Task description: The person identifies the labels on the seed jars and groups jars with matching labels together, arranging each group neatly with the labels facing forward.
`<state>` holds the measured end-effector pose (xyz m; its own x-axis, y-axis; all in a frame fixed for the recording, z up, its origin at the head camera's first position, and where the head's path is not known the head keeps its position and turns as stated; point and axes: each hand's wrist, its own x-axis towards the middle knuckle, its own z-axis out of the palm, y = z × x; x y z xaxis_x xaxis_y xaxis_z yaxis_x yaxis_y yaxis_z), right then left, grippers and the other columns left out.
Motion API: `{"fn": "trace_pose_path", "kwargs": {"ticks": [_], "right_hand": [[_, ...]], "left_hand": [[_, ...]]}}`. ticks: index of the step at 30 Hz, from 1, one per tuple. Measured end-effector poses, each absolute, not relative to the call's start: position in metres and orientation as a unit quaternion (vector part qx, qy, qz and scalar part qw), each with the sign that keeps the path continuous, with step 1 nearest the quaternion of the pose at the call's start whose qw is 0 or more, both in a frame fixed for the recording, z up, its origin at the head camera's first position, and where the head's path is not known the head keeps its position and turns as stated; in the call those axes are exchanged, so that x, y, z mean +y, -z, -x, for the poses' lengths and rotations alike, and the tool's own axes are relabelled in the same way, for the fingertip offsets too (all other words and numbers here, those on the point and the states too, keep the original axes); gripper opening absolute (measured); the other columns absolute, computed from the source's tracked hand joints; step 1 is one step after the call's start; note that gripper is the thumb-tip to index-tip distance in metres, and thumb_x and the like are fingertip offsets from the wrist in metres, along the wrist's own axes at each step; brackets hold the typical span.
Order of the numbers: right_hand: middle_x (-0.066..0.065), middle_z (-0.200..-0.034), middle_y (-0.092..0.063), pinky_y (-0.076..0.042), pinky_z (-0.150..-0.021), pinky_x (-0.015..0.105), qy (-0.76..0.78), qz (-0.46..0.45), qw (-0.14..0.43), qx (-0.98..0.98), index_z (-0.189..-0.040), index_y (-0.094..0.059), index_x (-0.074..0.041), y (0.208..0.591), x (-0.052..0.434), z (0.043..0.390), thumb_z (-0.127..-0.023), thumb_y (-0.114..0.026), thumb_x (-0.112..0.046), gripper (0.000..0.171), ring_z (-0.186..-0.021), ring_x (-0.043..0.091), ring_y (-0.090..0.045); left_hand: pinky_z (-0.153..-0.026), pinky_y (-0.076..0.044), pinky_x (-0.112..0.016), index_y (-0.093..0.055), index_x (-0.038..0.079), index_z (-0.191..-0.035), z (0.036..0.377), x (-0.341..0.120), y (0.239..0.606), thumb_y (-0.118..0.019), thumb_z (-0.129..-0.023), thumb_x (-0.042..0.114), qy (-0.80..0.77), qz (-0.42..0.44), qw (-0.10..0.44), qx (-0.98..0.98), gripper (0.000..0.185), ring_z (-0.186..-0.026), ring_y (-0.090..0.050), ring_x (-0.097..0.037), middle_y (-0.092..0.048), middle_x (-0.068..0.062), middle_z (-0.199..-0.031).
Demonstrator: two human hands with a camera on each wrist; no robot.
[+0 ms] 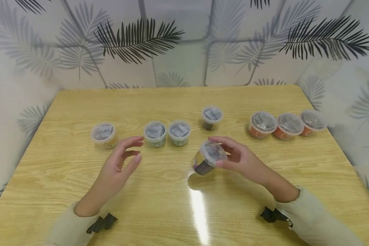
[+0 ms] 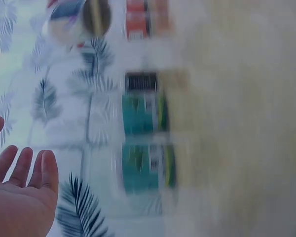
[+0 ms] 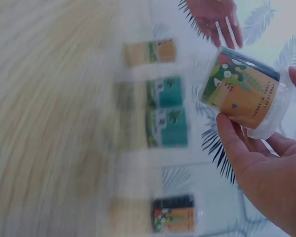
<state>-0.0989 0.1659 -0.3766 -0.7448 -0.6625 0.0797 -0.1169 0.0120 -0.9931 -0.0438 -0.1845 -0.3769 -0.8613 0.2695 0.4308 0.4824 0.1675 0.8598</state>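
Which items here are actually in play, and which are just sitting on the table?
In play:
- tilted tub, held by right hand
- left hand, open, holding nothing

Lying about:
- dark tub just behind
- two teal tubs
- far-left tub
- three orange tubs
- table

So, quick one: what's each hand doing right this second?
Left hand: open, fingers relaxed, holding nothing, raised above the table.
Right hand: gripping a small lidded tub with an orange and dark label, tilted on its side.
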Motion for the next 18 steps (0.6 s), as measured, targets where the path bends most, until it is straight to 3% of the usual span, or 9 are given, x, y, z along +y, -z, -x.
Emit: {"fn": "trace_pose_path", "kwargs": {"ticks": [6,11,18], "right_hand": [[0.015,-0.140,-0.036,-0.044,-0.094,0.033,0.689,0.324,0.225,0.608,-0.142,-0.032,0.002,0.360,0.149,0.082,-0.091,-0.057,-0.005,0.057,-0.120,0.029,-0.042],[0.014,-0.141,-0.037,-0.044,-0.093,0.035,0.699,0.343,0.230,0.584,-0.141,-0.031,0.003,0.358,0.133,0.072,-0.092,-0.057,-0.014,0.058,-0.119,0.029,-0.044],[0.016,-0.140,-0.037,-0.045,-0.093,0.035,0.705,0.350,0.235,0.570,-0.141,-0.030,0.005,0.357,0.117,0.065,-0.093,-0.056,-0.015,0.058,-0.118,0.028,-0.045]], "left_hand": [[-0.097,-0.041,-0.032,-0.036,0.005,-0.137,0.019,-0.148,0.381,-0.055,-0.088,-0.008,0.605,0.265,0.010,-0.751,0.054,-0.119,-0.040,-0.029,-0.038,-0.009,-0.135],[-0.098,-0.041,-0.035,-0.030,0.007,-0.140,0.003,-0.128,0.379,-0.059,-0.087,-0.004,0.633,0.268,-0.017,-0.726,0.061,-0.121,-0.037,-0.029,-0.032,-0.008,-0.139],[-0.098,-0.040,-0.034,-0.029,0.013,-0.138,-0.006,-0.117,0.378,-0.065,-0.085,0.003,0.668,0.228,-0.038,-0.707,0.065,-0.122,-0.034,-0.028,-0.030,-0.006,-0.140]]}}
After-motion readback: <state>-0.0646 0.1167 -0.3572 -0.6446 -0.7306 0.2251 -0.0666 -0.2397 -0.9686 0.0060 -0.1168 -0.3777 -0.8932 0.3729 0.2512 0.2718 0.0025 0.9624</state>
